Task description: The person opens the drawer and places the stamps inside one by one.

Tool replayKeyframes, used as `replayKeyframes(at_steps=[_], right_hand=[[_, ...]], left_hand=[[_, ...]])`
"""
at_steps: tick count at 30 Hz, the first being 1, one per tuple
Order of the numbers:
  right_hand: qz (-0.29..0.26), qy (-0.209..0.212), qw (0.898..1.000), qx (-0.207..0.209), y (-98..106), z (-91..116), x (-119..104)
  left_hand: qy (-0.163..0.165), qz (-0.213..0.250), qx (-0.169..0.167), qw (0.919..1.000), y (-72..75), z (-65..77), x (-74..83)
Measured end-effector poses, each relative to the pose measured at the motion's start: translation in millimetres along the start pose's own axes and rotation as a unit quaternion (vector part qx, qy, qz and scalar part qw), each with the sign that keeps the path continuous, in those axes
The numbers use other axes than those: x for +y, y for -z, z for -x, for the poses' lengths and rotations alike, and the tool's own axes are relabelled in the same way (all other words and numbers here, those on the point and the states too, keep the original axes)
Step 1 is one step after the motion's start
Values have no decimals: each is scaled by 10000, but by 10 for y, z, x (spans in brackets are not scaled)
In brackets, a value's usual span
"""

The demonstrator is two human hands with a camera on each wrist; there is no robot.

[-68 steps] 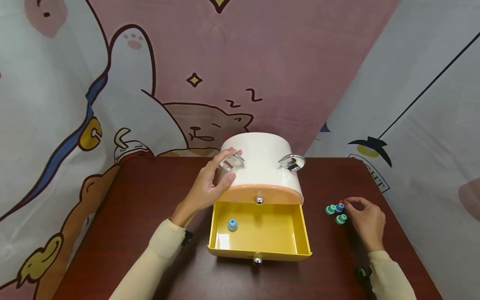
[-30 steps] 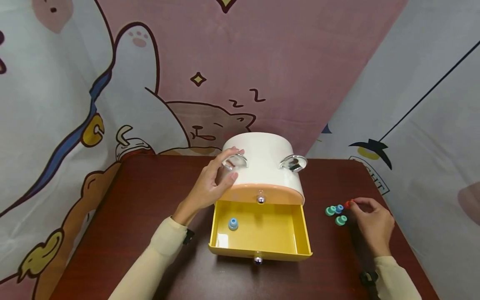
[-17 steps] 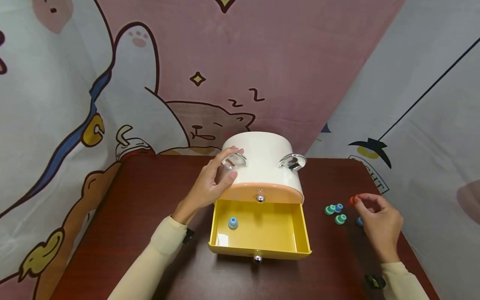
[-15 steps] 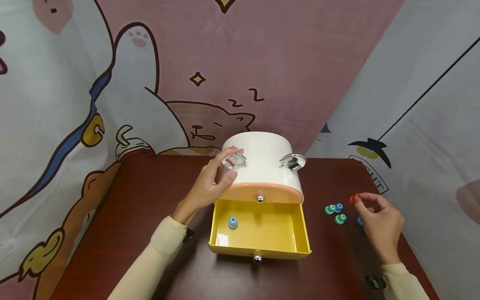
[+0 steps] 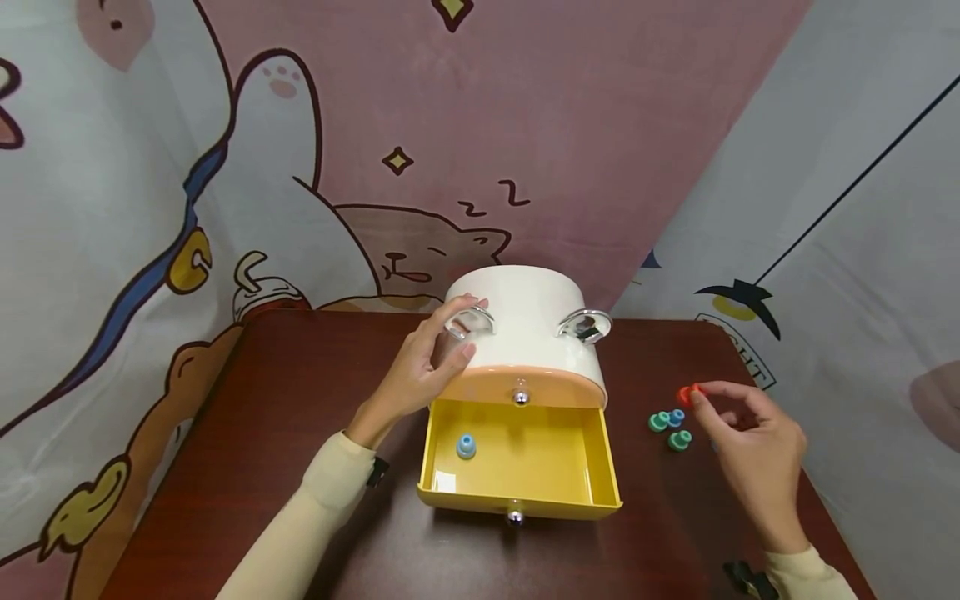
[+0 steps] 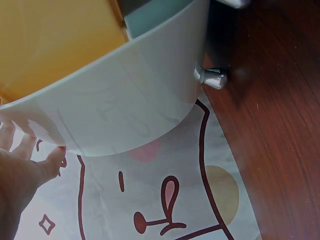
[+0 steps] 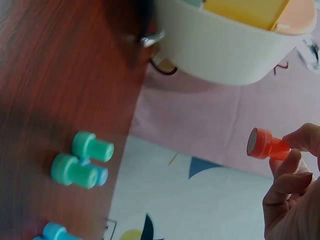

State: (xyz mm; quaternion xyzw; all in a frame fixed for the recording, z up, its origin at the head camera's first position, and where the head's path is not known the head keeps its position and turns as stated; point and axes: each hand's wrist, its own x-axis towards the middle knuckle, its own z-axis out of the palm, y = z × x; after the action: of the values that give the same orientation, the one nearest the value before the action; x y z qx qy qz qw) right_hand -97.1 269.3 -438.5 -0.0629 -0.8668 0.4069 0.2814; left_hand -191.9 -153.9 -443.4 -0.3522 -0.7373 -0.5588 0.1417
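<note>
Resting against the left side of a white mini drawer cabinet (image 5: 525, 342), the left hand (image 5: 411, 372) has its fingers extended and its thumb spread well apart from them — the index finger beside the silver left handle (image 5: 468, 323), the thumb near the orange drawer front (image 5: 487, 387). Below that closed front, a yellow drawer (image 5: 532, 467) stands pulled out to the near side, with a light blue toy stamp (image 5: 466, 447) upright in its left part. A matching right handle (image 5: 585, 325) sits on the cabinet's other side. Farther right on the desk (image 5: 255, 417), two green toy stamps (image 5: 679, 441) stand close to a blue toy stamp (image 5: 677, 417); the right wrist view shows more blue (image 7: 56, 231) at its edge, partly cut off. At the far right, the right hand (image 5: 757, 450) pinches a red toy stamp (image 5: 686, 395) between thumb and index finger — raised off the desk, its flat grey end facing away from the fingers.
</note>
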Motion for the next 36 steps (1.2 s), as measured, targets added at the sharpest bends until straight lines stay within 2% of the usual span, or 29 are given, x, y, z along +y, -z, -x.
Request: replayKeyframes(at_steps=[10, 18, 25, 30, 36], right_hand=[[-329, 212, 9989, -267, -74, 90, -258], [-686, 536, 9939, -673, -80, 202, -677], [-762, 546, 9906, -997, -170, 294, -616], [-1101, 868, 9809, -1350, -226, 351, -639], [-1295, 1454, 9625, -1889, -303, 386, -731]], left_hand=[[-9, -101, 11, 9999, 0, 0, -5], [-55, -23, -5, 10000, 3, -2, -10], [-49, -1, 24, 10000, 0, -10, 15], [-78, 91, 44, 9999, 3, -22, 41], [-55, 49, 35, 10000, -7, -11, 19]])
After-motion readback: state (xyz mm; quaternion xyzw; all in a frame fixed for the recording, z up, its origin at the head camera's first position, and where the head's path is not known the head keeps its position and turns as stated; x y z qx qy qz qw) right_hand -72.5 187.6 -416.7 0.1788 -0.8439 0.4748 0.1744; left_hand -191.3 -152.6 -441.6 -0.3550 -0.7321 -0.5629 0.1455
